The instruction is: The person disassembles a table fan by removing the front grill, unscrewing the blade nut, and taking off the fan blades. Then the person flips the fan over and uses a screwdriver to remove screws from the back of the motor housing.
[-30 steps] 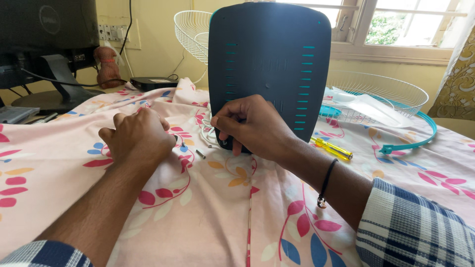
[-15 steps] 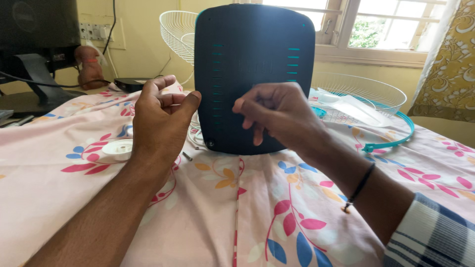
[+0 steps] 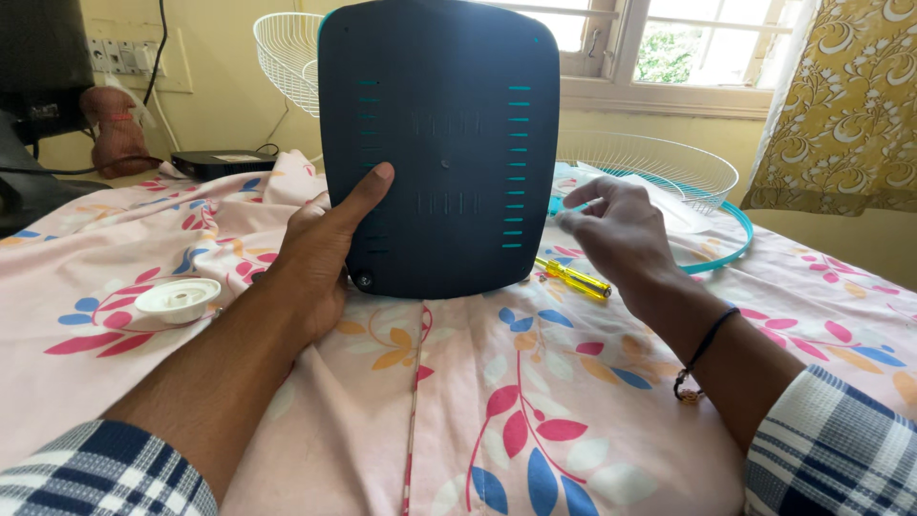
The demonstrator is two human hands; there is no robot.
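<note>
Left hand (image 3: 320,253) clamps the lower left edge of the dark blue panel (image 3: 439,143), thumb pressed up its face, holding it upright on the floral cloth (image 3: 535,401). Right hand (image 3: 616,229) hovers loosely open, empty, just right of the panel, the yellow screwdriver (image 3: 573,277) lying directly beneath its fingers.

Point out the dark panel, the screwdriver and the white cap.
Dark panel (image 3: 449,124), head view, middle of its flat face.
Screwdriver (image 3: 576,277), head view, yellow handle.
White cap (image 3: 178,297), head view, top of the disc.
</note>
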